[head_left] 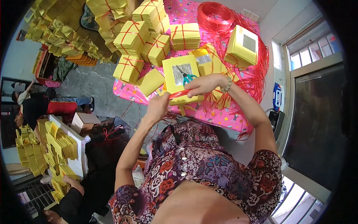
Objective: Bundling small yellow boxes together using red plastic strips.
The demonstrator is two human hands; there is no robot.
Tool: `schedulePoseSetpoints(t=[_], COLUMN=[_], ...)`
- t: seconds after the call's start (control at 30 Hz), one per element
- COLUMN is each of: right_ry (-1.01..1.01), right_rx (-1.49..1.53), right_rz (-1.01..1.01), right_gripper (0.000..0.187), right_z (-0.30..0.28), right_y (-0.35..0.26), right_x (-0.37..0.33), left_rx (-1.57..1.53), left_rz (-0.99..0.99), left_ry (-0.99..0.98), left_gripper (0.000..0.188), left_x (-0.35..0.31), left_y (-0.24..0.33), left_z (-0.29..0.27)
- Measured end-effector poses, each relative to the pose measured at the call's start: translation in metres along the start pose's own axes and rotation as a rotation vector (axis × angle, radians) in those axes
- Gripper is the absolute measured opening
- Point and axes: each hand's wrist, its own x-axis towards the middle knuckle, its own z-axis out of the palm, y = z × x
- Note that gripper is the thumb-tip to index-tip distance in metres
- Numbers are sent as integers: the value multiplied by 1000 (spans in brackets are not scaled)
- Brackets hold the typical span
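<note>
My left hand (pixel 158 107) is closed on one end of a red plastic strip (pixel 179 94), at the near edge of a stack of yellow paper (pixel 169 74) with a silver square on top. My right hand (pixel 205 85) grips the strip's other end with bent fingers, so it runs short between both hands. Teal-handled scissors (pixel 185 75) lie on the silver square, blades pointing away, handles beside my right fingers. To the left of the stack lies a flat yellow piece of paper (pixel 151 83).
Several yellow bundles tied with red strip (pixel 128 69) stand at the far left of the pink table cover (pixel 130 93). A red coil (pixel 214 18), loose red strands (pixel 261 74) and another yellow stack (pixel 236 48) lie to the right. People work at a white table (pixel 82 149) on the left.
</note>
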Motion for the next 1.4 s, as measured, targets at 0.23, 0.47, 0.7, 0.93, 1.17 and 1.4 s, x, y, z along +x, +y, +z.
schedulePoseSetpoints(t=[0.23,0.47,0.7,0.93,1.17,1.4], right_ry=[61,168,147,185,451,1086], right_rx=[32,-257,-555,-443,-312,335], right_rz=[266,483,473,370,354,139], right_gripper=[36,29,22,34,38,38], right_z=[20,11,20,7,-9,37], right_y=[59,-3,-37,-47,-7,12], right_x=[-59,-51,8,11,-42,18], left_rx=[73,219,-158,-274,-251,-849], left_rz=[-224,-188,186,-24,-177,-372], left_ry=[206,4,209,27,176,324], left_gripper=[11,29,75,51,17,24], left_x=[-77,-94,15,35,32,47], left_y=[-84,-106,34,39,23,27], left_z=[3,1,-30,-2,-3,25])
